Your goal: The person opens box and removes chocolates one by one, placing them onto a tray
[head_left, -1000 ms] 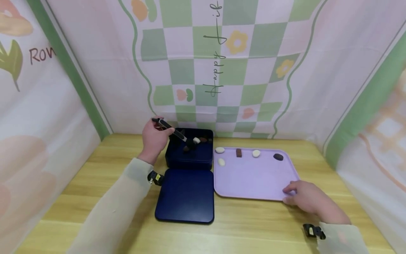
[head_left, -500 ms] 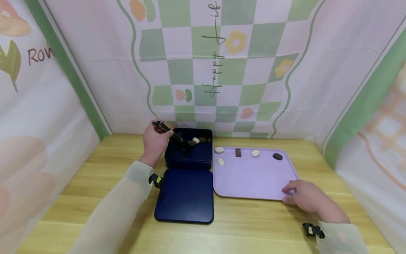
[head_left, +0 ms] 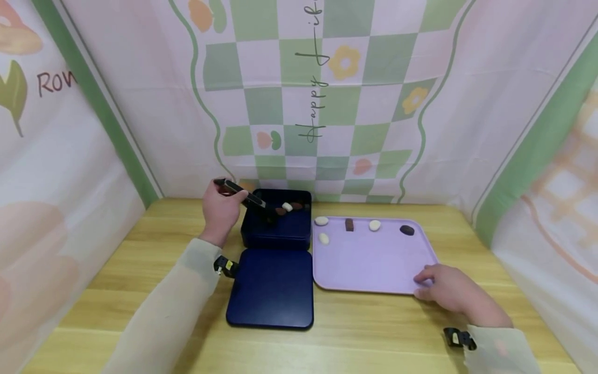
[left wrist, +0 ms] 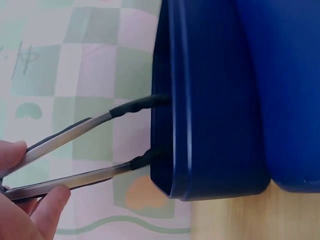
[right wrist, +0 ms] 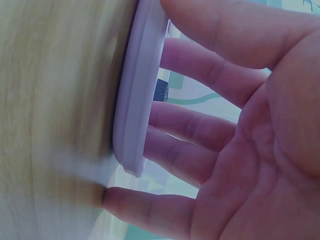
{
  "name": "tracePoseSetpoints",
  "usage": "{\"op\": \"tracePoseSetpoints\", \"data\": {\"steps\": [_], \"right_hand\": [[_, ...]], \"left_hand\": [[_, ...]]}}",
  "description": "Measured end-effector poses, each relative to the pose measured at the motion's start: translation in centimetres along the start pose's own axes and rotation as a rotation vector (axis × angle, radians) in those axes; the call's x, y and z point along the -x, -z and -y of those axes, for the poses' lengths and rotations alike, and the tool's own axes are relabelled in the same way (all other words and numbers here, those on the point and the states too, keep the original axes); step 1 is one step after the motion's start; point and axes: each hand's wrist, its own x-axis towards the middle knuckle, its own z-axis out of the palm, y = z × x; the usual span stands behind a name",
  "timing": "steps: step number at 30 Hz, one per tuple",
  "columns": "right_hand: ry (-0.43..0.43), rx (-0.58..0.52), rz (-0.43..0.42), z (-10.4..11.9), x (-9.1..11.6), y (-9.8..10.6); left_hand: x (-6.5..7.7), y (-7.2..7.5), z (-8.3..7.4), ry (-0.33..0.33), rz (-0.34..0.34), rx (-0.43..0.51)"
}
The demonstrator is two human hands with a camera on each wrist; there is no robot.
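Observation:
My left hand (head_left: 220, 213) holds a pair of tongs (head_left: 243, 195) with metal arms and black tips. The tongs' arms (left wrist: 75, 132) stand apart in the left wrist view, and their tips reach into a dark blue box (head_left: 275, 240), where the rim hides the ends. Inside the box lie a small white piece (head_left: 287, 206) and brown pieces (head_left: 280, 211); darker shapes there are hard to make out. My right hand (head_left: 446, 291) rests at the near right corner of a lilac tray (head_left: 369, 265), its fingers (right wrist: 192, 125) fairly straight and touching the tray.
Along the tray's far side sit white oval pieces (head_left: 375, 225), a brown block (head_left: 349, 225) and a dark oval piece (head_left: 407, 230). A flat dark blue lid (head_left: 271, 288) lies in front of the box. A patterned cloth (head_left: 322, 104) hangs right behind.
The tongs in my left hand have shifted left inside the box, uncovering a brown piece beside the white one. My right hand keeps its place at the tray corner.

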Motion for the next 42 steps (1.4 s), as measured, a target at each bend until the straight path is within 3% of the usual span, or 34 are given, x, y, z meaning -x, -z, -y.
{"op": "tracePoseSetpoints", "data": {"steps": [7, 9, 16, 23, 27, 36, 42], "right_hand": [[0.000, -0.001, 0.000, 0.0, 0.1, -0.1], [-0.002, -0.005, 0.002, 0.0, 0.2, 0.0], [-0.007, -0.011, 0.001, 0.0, 0.2, -0.2], [0.003, -0.002, -0.015, -0.1, 0.3, -0.2], [0.010, 0.000, -0.023, -0.1, 0.3, -0.2], [0.004, 0.000, -0.020, 0.2, 0.5, 0.1], [-0.013, -0.001, -0.005, 0.2, 0.3, 0.0]], "left_hand": [[-0.5, 0.5, 0.3, 0.199, -0.044, 0.295], [-0.5, 0.6, 0.3, 0.230, -0.054, 0.332], [-0.4, 0.4, 0.1, 0.255, -0.061, 0.373], [-0.1, -0.2, -1.0, 0.300, -0.063, 0.485], [1.2, -1.2, -2.5, 0.248, -0.035, 0.496], [4.9, -5.7, -4.3, -0.003, 0.086, 0.418], [7.2, -8.6, -4.8, -0.090, 0.126, 0.186]]}}
